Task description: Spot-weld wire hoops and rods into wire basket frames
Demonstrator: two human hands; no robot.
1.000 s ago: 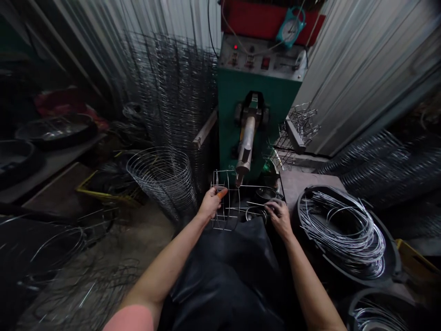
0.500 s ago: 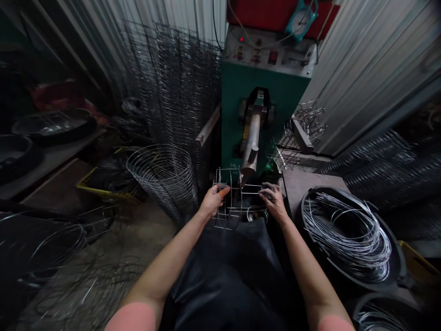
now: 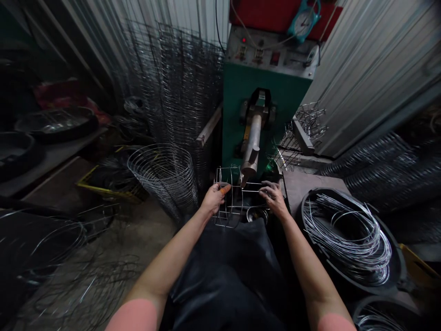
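Note:
A small cage-like wire frame (image 3: 232, 202) of curved hoops and straight rods sits under the tip of a spot welder's metal arm (image 3: 249, 166). My left hand (image 3: 214, 198) is closed on its left part, thumb on top with an orange covering on it. Two parallel rods run right from the hoops to my right hand (image 3: 274, 196), whose fingers pinch their ends. The arm's lower tip is close to the rods; whether they touch, I cannot tell. Below the right-hand rods is a small round metal thing (image 3: 257, 214), partly hidden.
The green welder body (image 3: 268, 87) stands ahead. Tall stacks of wire rings (image 3: 182, 82) and a tapered wire stack (image 3: 161, 179) are on the left. At right, a black tub (image 3: 305, 230) holds coiled wire rings (image 3: 347, 239). Loose wire (image 3: 82, 289) litters the floor.
The wire frame has turned slightly between my hands, and its lower rods show differently. Both hands stay in nearly the same place. The view has shifted a little.

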